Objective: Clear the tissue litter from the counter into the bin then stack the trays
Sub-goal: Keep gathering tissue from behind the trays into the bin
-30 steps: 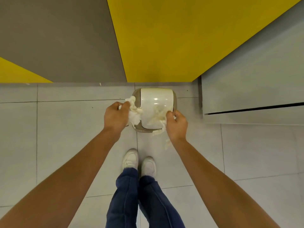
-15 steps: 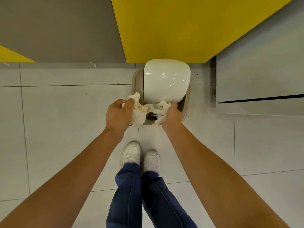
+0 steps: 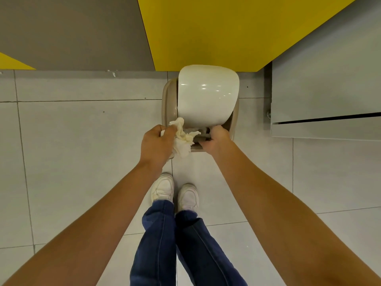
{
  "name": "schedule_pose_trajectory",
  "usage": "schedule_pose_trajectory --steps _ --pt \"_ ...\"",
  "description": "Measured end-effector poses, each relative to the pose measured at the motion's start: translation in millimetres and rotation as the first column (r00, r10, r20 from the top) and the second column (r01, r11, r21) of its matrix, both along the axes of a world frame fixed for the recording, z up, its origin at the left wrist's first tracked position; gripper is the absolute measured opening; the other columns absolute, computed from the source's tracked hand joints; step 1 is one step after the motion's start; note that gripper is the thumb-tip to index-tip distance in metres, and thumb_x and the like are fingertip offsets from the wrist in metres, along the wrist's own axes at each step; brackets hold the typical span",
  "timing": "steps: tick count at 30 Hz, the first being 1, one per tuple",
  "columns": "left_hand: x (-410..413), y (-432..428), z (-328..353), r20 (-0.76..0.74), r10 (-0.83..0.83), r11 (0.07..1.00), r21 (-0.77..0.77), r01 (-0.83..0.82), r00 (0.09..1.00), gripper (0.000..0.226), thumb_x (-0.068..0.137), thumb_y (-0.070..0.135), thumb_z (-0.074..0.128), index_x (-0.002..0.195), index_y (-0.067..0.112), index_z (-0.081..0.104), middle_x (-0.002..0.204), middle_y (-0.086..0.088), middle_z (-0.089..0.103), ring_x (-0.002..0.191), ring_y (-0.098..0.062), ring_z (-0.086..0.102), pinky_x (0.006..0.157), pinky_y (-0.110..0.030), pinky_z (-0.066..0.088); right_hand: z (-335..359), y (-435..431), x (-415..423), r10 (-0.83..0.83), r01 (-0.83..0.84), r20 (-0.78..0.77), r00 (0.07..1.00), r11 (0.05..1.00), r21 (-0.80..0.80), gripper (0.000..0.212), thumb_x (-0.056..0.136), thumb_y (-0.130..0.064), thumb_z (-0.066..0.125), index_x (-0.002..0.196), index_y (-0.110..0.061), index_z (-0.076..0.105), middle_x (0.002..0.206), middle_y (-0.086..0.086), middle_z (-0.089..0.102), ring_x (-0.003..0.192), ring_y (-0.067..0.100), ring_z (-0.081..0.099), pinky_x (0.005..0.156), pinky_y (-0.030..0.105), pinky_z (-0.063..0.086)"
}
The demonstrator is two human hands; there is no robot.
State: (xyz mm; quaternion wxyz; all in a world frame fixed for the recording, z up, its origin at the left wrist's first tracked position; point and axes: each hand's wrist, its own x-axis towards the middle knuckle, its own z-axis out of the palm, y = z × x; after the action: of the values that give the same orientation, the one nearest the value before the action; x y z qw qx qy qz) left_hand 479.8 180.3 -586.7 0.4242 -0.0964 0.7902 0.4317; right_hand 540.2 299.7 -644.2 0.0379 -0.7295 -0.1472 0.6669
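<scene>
A beige bin (image 3: 168, 104) stands on the floor against the wall, its white swing lid (image 3: 207, 93) tilted up. My left hand (image 3: 156, 142) is closed around a crumpled wad of white tissue (image 3: 182, 139) at the bin's near left edge. My right hand (image 3: 215, 139) reaches into the bin's opening under the lid, fingers curled down inside; a little tissue shows between the hands. What the right fingers hold is hidden. No trays or counter top are in view.
Grey floor tiles (image 3: 82, 141) spread all around. A yellow and grey wall (image 3: 216, 27) rises behind the bin. A grey cabinet (image 3: 325, 89) stands to the right. My white shoes (image 3: 175, 193) and blue jeans are just below the bin.
The lid has swung up further. My right hand has pushed its tissue down into the opening, and that tissue is mostly out of sight. My left hand still grips its wad.
</scene>
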Motion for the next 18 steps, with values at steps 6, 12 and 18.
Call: schedule_pose_trajectory --steps 6,12,18 --pt "13 15 -1 0.069 -0.029 0.999 0.029 0.027 0.997 0.021 0.092 0.030 0.053 0.081 0.012 0.056 0.081 -0.004 0.055 0.074 -0.017 0.052 0.054 -0.023 0.042 16 5 12 0.037 -0.038 -0.033 0.999 0.999 -0.017 0.011 0.092 -0.002 0.039 0.094 -0.008 0.049 0.090 0.011 0.052 0.067 0.023 0.048 0.069 0.032 0.052" --pt "25 36 -13 0.340 0.037 0.996 0.064 -0.062 0.940 0.013 0.093 0.023 0.054 0.096 0.011 0.058 0.081 -0.006 0.057 0.059 -0.016 0.050 0.035 -0.014 0.034 30 11 19 0.125 -0.128 -0.116 0.985 0.992 -0.016 0.023 0.096 -0.030 0.048 0.094 -0.009 0.058 0.071 0.002 0.055 0.064 0.017 0.055 0.062 0.028 0.049" --pt "29 63 -43 0.546 0.257 0.962 -0.065 -0.266 0.797 0.011 0.095 0.017 0.051 0.100 0.010 0.057 0.081 -0.004 0.058 0.055 -0.012 0.050 0.031 -0.011 0.029 33 18 32 0.345 -0.344 -0.081 0.935 0.938 0.030 0.060 0.095 -0.057 0.031 0.138 -0.016 0.043 0.132 0.004 0.054 0.119 0.022 0.052 0.096 0.033 0.041"
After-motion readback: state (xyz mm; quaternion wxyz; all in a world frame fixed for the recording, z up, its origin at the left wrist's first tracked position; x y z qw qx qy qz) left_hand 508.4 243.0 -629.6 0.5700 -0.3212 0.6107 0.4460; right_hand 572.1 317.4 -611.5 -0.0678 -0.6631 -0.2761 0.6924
